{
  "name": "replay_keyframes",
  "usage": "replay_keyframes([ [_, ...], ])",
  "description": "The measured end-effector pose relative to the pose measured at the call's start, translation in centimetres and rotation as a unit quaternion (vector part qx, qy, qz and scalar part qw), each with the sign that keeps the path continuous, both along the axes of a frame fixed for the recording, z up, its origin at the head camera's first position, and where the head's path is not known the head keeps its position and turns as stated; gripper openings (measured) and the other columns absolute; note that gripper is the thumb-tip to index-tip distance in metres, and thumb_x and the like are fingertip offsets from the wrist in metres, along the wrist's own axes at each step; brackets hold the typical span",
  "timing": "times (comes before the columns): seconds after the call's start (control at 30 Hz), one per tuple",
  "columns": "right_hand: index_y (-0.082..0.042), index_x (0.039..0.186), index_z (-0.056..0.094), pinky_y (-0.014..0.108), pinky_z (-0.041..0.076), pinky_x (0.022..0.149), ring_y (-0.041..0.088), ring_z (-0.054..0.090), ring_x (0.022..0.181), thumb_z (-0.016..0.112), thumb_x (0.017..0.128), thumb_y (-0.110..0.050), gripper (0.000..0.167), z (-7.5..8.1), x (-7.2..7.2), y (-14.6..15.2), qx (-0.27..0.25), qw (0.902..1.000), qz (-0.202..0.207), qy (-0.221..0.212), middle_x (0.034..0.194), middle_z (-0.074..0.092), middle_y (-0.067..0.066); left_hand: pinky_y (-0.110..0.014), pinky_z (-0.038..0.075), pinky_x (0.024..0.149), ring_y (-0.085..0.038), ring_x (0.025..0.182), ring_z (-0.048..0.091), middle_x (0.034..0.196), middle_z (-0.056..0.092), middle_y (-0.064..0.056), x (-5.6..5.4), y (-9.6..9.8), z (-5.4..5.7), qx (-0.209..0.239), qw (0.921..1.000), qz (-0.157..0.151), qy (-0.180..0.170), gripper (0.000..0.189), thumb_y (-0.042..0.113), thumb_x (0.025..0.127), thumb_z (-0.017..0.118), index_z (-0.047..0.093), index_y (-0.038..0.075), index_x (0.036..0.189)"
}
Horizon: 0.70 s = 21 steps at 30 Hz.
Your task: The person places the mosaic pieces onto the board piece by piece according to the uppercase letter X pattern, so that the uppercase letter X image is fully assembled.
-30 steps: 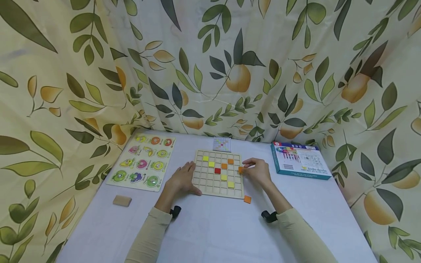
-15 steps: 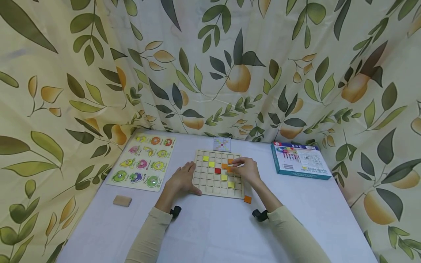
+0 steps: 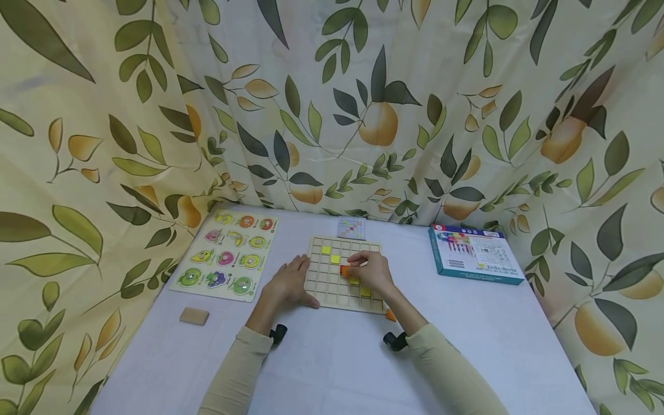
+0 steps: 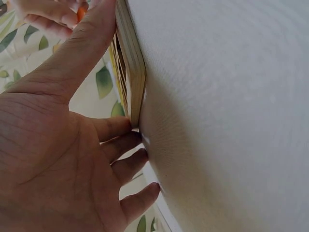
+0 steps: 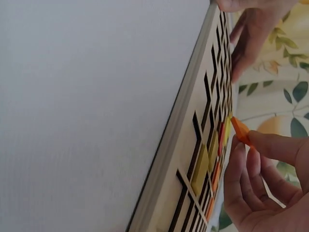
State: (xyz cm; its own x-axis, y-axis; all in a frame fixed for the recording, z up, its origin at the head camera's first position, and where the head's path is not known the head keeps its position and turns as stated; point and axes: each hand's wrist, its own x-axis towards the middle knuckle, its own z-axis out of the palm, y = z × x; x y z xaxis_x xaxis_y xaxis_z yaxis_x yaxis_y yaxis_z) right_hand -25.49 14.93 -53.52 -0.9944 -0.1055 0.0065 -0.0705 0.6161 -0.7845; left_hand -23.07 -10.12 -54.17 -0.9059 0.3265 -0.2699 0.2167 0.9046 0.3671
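My right hand (image 3: 372, 272) is over the middle of the wooden grid board (image 3: 323, 291), pinching an orange square tile (image 5: 241, 131) between thumb and fingers. In the right wrist view the tile is tilted just off the grid. Yellow tiles (image 3: 325, 250) and a red tile (image 5: 221, 137) sit in the grid's cells, with further orange tiles (image 5: 216, 176) partly hidden by my hand in the head view. My left hand (image 3: 288, 282) rests against the board's left side, fingers spread, thumb along the front edge. One loose orange tile (image 3: 391, 315) lies by the board's front right corner.
A small pattern card (image 3: 351, 228) lies behind the board. The fruit picture board (image 3: 211, 293) is at the left, with a small wooden block (image 3: 194, 316) in front of it. A flat teal-edged box (image 3: 474, 253) lies at the right. Patterned curtains (image 3: 332, 115) surround the white table.
My right hand has carried the orange tile leftward from the board's right edge to its middle, near the red tile. The left hand has stayed at the board's left side.
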Motion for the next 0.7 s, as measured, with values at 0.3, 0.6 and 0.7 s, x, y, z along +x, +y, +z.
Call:
replay_keyframes([
  [0.3,-0.006,0.102,0.08,0.029,0.056,0.066,0.018,0.067,0.082,0.087,0.085,-0.009,0.018,-0.4,0.2,-1.7,-0.025,0.9996,0.011,-0.011,0.087,0.074,0.0,-0.051,0.017,0.13,-0.031,0.161,0.013,0.173,0.019,-0.015,0.1,-0.1,0.4,-0.003,1.0,-0.002,-0.001,0.131,0.062,0.07,0.09,0.022,0.003,0.165],
  [0.6,-0.004,0.101,0.079,0.027,0.054,0.067,0.014,0.066,0.078,0.084,0.086,-0.007,0.017,-1.0,0.4,-2.5,-0.003,0.9994,0.03,0.018,0.082,0.073,-0.001,-0.051,0.017,0.129,-0.031,0.161,0.013,0.173,0.02,-0.016,0.1,-0.1,0.6,-0.002,1.0,-0.003,-0.002,0.131,0.061,0.07,0.091,0.022,0.002,0.165],
  [0.7,-0.006,0.099,0.079,0.028,0.053,0.067,0.013,0.066,0.077,0.085,0.086,-0.009,0.015,-1.1,0.4,-2.8,0.004,0.9994,0.03,0.013,0.082,0.072,-0.003,-0.052,0.018,0.129,-0.031,0.161,0.013,0.172,0.02,-0.016,0.0,-0.1,0.4,-0.001,1.0,-0.004,0.0,0.132,0.062,0.07,0.091,0.022,0.002,0.165],
])
